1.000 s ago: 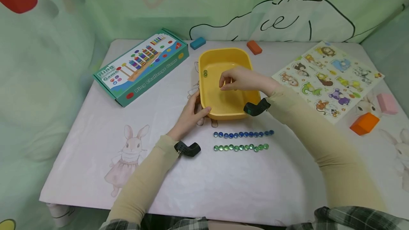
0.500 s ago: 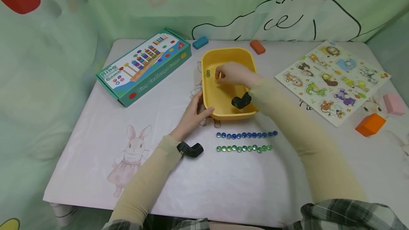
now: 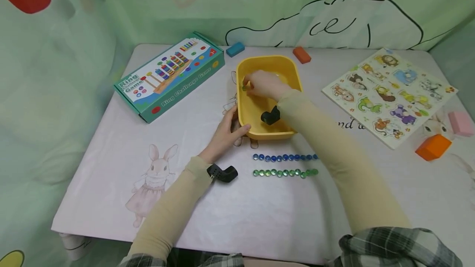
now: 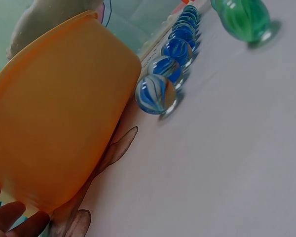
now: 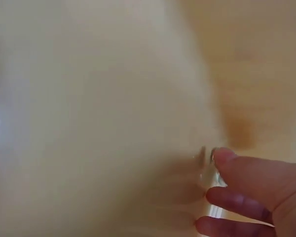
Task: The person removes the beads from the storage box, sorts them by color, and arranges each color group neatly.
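Observation:
My left hand [image 3: 224, 135] grips the near left corner of a yellow plastic bin [image 3: 269, 136], thumb over the rim and fingers along the outer wall. Inside the bin, at its left side, my right hand [image 3: 265, 84] reaches down to a yellow-green glass marble [image 3: 244, 88]. In the right wrist view the thumb [image 5: 246, 173] is against clear marbles [image 5: 221, 178], with two fingers spread a little apart below; a firm pinch is not visible. A row of blue marbles [image 3: 285, 158] lies before the bin, and a row of green marbles [image 3: 285, 173] runs nearer to me.
A green ring game box [image 3: 170, 77] lies back left. Blue [image 3: 235, 49] and red-orange [image 3: 302, 55] blocks stand behind the bin. On the right are an animal puzzle board [image 3: 389, 94], an orange block [image 3: 433, 147] and a pink block [image 3: 461, 124].
My right hand has moved left and down inside the bin, to the marbles at its left side. The left hand keeps its hold on the bin.

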`<state>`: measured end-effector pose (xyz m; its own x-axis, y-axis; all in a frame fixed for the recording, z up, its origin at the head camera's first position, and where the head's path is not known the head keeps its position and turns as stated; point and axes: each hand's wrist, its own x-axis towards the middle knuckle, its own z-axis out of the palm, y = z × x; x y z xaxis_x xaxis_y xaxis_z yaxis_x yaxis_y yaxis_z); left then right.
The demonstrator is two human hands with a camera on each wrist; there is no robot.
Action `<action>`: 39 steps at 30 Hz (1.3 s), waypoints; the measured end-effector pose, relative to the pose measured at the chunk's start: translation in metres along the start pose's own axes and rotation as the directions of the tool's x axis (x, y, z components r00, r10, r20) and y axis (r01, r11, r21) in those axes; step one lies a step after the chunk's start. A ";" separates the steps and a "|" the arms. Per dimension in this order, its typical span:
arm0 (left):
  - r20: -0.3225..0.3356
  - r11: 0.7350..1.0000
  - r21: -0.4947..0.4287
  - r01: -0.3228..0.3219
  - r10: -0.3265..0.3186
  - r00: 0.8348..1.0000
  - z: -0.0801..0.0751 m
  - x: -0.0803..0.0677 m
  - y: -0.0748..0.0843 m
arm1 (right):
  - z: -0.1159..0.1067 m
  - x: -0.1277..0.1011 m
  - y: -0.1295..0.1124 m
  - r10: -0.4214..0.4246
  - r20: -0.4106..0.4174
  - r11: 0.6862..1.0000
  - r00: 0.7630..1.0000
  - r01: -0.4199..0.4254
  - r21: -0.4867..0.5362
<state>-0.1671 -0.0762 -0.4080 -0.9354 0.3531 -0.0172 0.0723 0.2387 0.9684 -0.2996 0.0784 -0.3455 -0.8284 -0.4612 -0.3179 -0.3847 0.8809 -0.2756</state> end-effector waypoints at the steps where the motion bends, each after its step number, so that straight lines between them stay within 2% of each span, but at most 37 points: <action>1: 0.002 1.000 0.002 0.002 -0.002 1.000 0.000 0.000 0.000 | 0.001 0.000 0.000 -0.010 -0.005 1.000 1.000 0.010 -0.002; 5: 0.001 1.000 0.019 0.011 -0.011 1.000 0.002 0.001 0.000 | 0.003 0.001 -0.002 -0.055 -0.023 0.998 0.998 0.054 -0.032; 10: -0.003 1.000 0.027 0.000 0.000 1.000 0.003 0.001 0.000 | 0.002 -0.003 -0.002 -0.051 -0.018 0.996 0.999 0.049 -0.068; 17: -0.004 0.999 0.012 -0.038 0.038 0.999 0.004 0.000 0.001 | -0.007 -0.020 -0.006 -0.067 0.021 0.997 0.998 0.067 -0.022; 24: 0.008 1.000 0.006 -0.024 0.024 1.000 0.004 0.000 0.001 | -0.017 -0.055 -0.009 -0.175 -0.006 0.984 0.984 0.175 -0.014; 32: 0.003 1.000 0.031 0.002 -0.003 1.000 0.003 -0.002 0.005 | -0.024 -0.102 0.003 -0.203 -0.048 0.978 0.978 0.206 0.045; 34: 0.002 0.999 0.033 -0.002 0.002 1.000 0.003 0.000 0.000 | -0.025 -0.116 0.007 -0.208 -0.063 0.974 0.976 0.213 0.076; 39: -0.011 1.000 0.020 -0.005 0.005 1.000 0.002 -0.003 -0.001 | -0.021 -0.146 0.021 -0.191 -0.130 0.964 0.973 0.211 0.164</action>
<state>-0.1640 -0.0756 -0.4090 -0.9388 0.3442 -0.0093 0.0838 0.2547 0.9634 -0.1953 0.1666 -0.2853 -0.7856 -0.6029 -0.1391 -0.4784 0.7344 -0.4814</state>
